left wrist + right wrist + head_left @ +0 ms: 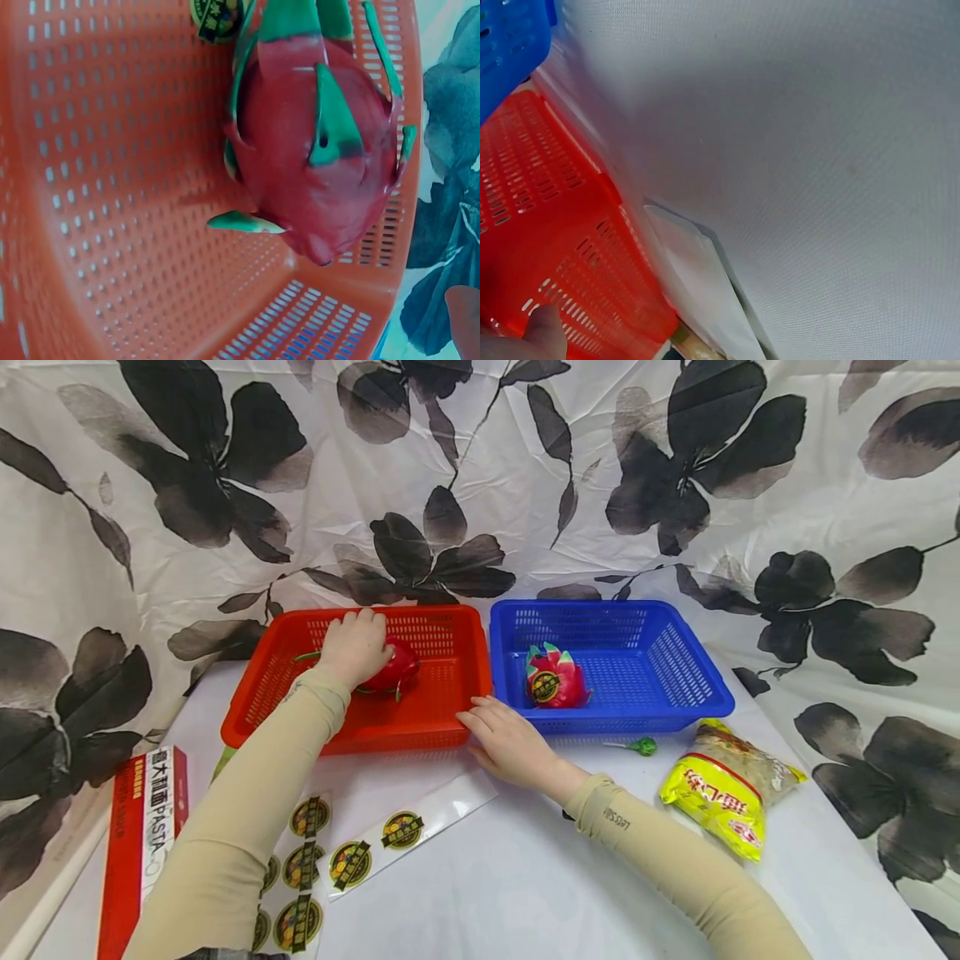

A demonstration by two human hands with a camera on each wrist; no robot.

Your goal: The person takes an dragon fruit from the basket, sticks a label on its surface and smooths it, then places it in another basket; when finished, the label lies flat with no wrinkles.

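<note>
In the head view my left hand [352, 645] reaches into the red basket [431, 720], over a red dragon fruit [397, 667] and partly hiding it. The left wrist view shows this dragon fruit [307, 150] with green-tipped scales, and a fingertip [466, 322] apart from it at the lower right. A round sticker [216, 16] shows beside the fruit at the top. My right hand [516, 742] rests its extended fingers on the basket's front right corner. In the right wrist view a digit [544, 334] overlaps the red basket wall [600, 277].
Beside the red basket stands a blue basket [637, 720] with a stickered dragon fruit [561, 681]. A green lollipop [643, 746] and a yellow macaroni bag [720, 789] lie at right. Sticker strips [442, 806] lie in front, a pasta box [142, 827] at left.
</note>
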